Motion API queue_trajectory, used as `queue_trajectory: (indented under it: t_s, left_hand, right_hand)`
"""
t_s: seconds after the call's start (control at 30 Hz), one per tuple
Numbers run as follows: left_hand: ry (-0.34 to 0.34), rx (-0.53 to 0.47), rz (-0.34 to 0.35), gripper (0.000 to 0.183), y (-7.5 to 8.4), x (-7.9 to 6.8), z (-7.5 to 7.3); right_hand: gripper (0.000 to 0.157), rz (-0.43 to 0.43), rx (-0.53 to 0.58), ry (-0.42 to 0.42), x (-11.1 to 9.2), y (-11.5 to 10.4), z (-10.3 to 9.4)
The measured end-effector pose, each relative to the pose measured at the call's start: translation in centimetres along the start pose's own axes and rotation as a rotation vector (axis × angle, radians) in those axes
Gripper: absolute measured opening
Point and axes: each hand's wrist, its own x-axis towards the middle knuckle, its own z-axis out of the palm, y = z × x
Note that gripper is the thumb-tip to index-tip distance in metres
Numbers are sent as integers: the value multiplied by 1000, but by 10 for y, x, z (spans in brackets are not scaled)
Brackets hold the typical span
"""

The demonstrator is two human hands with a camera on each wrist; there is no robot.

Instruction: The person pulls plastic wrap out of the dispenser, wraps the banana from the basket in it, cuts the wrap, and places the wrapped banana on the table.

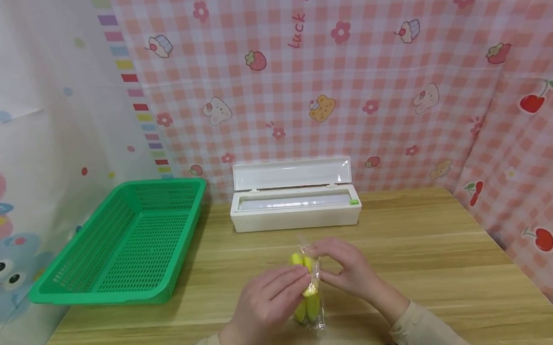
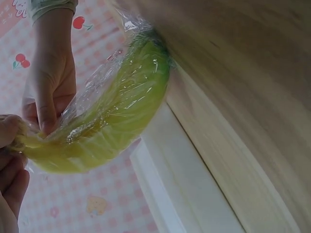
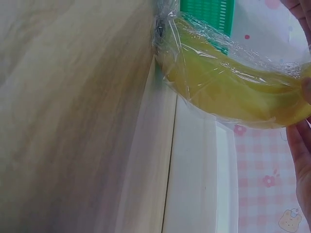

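Bananas, yellow with greenish tips and wrapped in clear plastic film, stand tilted over the table in front of me. My left hand grips them near the stem end; in the left wrist view its fingers pinch that end. From the other side my right hand pinches the plastic film close to the stems. Loose, crinkled film gathers along the inner curve and at the lower tip of the bananas. Some fingertips of both hands are hidden behind fruit and film.
Behind the hands stands a white film dispenser with its lid raised and a small green slider at its right end. To the left is a green perforated basket. Patterned cloth hangs around the wooden table.
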Motion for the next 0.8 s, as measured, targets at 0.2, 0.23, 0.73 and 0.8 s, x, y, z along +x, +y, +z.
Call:
queue_trajectory:
  t_s: [0.2, 0.23, 0.73, 0.8]
  left_hand:
    - [18, -30, -45, 19, 0, 0, 3]
    - [17, -38, -53, 19, 0, 0, 3]
    - [-12, -81, -101, 19, -3, -4, 7]
    - [-13, -78, -103, 18, -3, -4, 7]
  right_hand:
    - [29, -22, 20, -12, 1, -1, -4]
    - [30, -33, 25, -13, 2, -1, -6]
    - [21, -575, -76, 146, 30, -34, -33]
    - [22, -563, -94, 132, 29, -34, -30]
